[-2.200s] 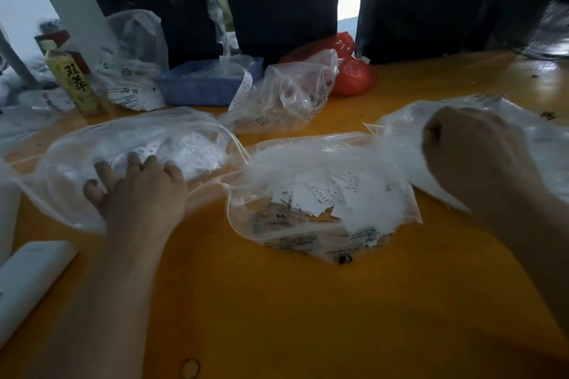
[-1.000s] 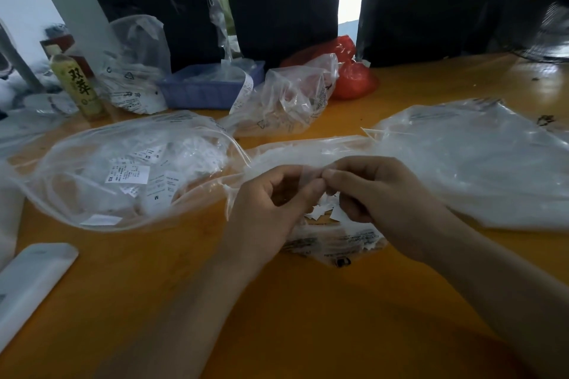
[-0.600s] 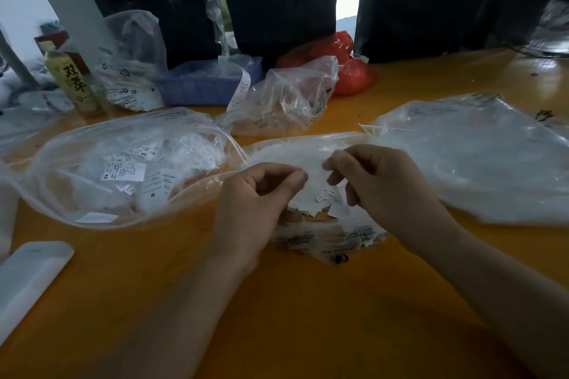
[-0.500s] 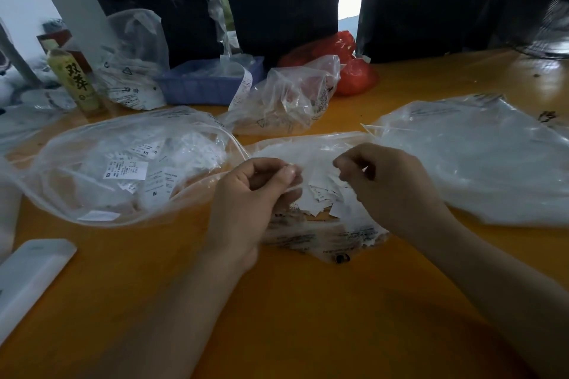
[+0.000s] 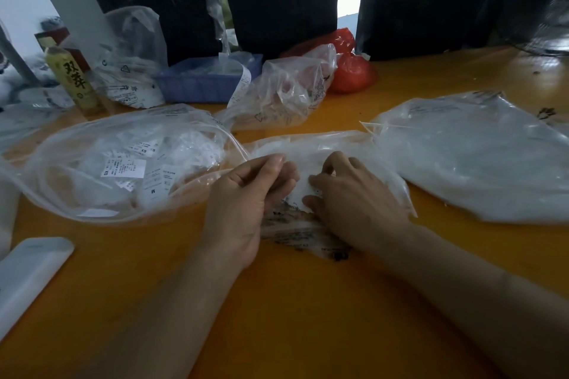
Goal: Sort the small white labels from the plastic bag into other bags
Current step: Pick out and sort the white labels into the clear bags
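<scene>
I see both hands on the middle clear plastic bag (image 5: 323, 151) of small white labels (image 5: 303, 191). Left hand (image 5: 246, 194) grip curled, contents unclear. Right hand (image 5: 351, 197) grip pinches labels.

Labels (image 5: 123, 168) in the clear bag (image 5: 77, 194) at nine o'clock read "XS", "S" and "M"; the bottle (image 5: 75, 81) at ten o'clock shows "双萃".

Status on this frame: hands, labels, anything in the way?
Left hand and right hand both on middle bag, fingers curled at white labels. Left bag and right bag lie alongside. Nothing blocking.
</scene>
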`<state>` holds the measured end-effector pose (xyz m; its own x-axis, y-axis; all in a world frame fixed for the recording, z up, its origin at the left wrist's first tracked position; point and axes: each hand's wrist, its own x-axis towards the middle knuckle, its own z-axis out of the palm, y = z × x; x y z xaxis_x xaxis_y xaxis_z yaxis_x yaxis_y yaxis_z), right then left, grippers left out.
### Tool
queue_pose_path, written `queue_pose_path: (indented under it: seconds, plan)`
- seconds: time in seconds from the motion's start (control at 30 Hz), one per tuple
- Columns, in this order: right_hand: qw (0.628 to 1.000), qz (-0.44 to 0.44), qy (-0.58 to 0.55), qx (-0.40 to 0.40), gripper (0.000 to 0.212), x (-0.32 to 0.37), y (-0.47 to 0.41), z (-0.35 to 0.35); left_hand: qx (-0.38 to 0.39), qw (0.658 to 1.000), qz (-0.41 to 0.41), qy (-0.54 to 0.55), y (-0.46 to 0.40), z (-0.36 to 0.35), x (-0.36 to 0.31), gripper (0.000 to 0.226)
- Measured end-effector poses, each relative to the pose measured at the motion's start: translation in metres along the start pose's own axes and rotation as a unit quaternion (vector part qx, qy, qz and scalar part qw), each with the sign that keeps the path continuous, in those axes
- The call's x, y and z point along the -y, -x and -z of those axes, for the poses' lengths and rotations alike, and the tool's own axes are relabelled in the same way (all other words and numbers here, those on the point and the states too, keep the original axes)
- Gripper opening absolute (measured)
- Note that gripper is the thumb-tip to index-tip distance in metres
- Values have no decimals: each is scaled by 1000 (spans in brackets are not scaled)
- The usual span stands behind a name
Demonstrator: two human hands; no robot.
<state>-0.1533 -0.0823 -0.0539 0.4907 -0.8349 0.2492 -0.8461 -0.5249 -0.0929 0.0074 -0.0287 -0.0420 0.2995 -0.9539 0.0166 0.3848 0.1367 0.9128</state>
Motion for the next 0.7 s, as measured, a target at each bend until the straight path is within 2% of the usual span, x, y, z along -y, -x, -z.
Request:
queue_pose_path:
  seconds: [0.1,0.23,0.3,0.47,0.53,0.6,0.63,0.7]
  plan:
    - [999,-6,9,-42,41,-2,2,0,3,1000,-8,-28,1,-2,1,26]
    - [999,-32,24,-17,51,0,0,-3,7,1000,-13,-27,3,-4,1,30]
    - [999,-28,29,-9,48,0,-1,-2,10,999,-15,-31,4,-4,1,29]
    - [998,18,25,-52,31,1,3,2,7,998,-20,-56,2,-4,2,24]
    - [997,10,-32,-74,27,1,4,4,6,998,-20,-61,2,-4,2,25]
    - [983,-51,-151,-95,17,-2,4,8,6,998,-19,-59,2,-3,2,26]
    - [966,-93,-222,-98,12,-7,4,11,6,998,-19,-58,1,-2,2,27]
    - [906,-164,-376,-102,13,-18,6,15,7,998,-18,-55,1,-1,1,28]
